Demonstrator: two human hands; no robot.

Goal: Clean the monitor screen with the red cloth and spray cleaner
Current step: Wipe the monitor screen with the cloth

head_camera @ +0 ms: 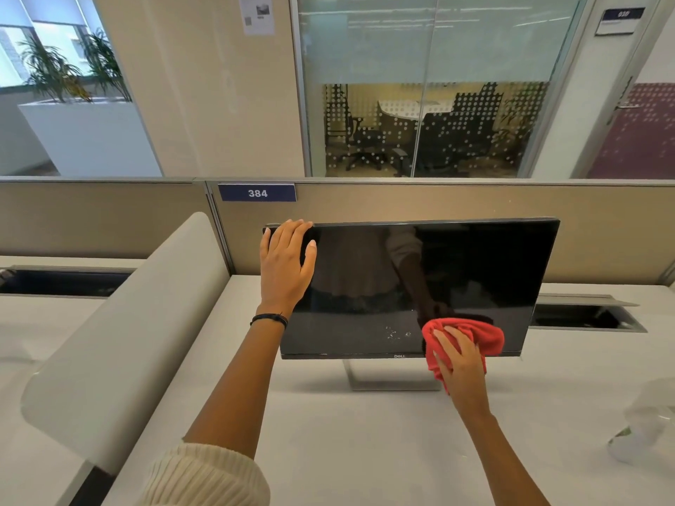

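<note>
Pale worktop [347, 451] fills the lower frame. At centre the monitor [456, 272] stands on it by a silver stand [394, 379]. Far lower right sits a clear bottle [646, 429], blurred. Right of centre, a dark cable slot [584, 317] opens in the surface.

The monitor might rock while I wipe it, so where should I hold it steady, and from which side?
Grip the monitor at its top left corner from above, as the left hand does: fingers over the top edge, thumb on the front. Its stand is narrow, and the right hand holds the red cloth low right, so a high, opposite hold probably steadies best.
</note>
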